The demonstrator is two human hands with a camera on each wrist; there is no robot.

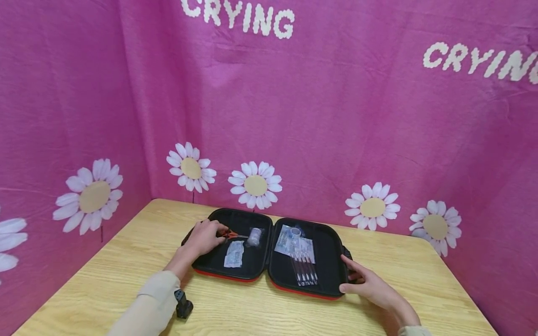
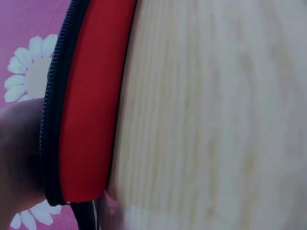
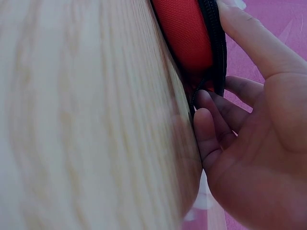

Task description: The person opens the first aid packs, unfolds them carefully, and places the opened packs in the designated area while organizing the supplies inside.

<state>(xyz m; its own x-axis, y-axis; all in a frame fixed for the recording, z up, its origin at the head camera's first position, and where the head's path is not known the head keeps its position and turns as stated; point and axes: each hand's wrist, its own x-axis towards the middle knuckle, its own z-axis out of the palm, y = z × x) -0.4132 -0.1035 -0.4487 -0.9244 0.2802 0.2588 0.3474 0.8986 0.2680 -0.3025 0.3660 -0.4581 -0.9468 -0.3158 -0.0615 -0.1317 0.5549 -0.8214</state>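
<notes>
An unzipped black-lined case point(image 1: 290, 275) with a red shell point(image 2: 91, 105) lies spread flat on the table. My left hand point(image 1: 204, 237) reaches over its left half, thumb and fingers around the orange handles of a pair of scissors point(image 1: 230, 234). Beside them are a wrapped white roll point(image 1: 254, 236) and a small white packet point(image 1: 234, 254). At the right half's outer edge, my right hand point(image 1: 370, 284) grips the case, thumb on the zippered rim point(image 3: 218, 43) and the other fingers curled below. That half holds flat packets point(image 1: 286, 240), a small tape roll point(image 1: 296, 231) and several cotton swabs point(image 1: 305, 270).
The case sits toward the far side of a light wooden table point(image 1: 235, 308). Behind and to the sides hangs a pink cloth point(image 1: 315, 130) with printed daisies and lettering. A black device point(image 1: 183, 304) is worn at my left wrist.
</notes>
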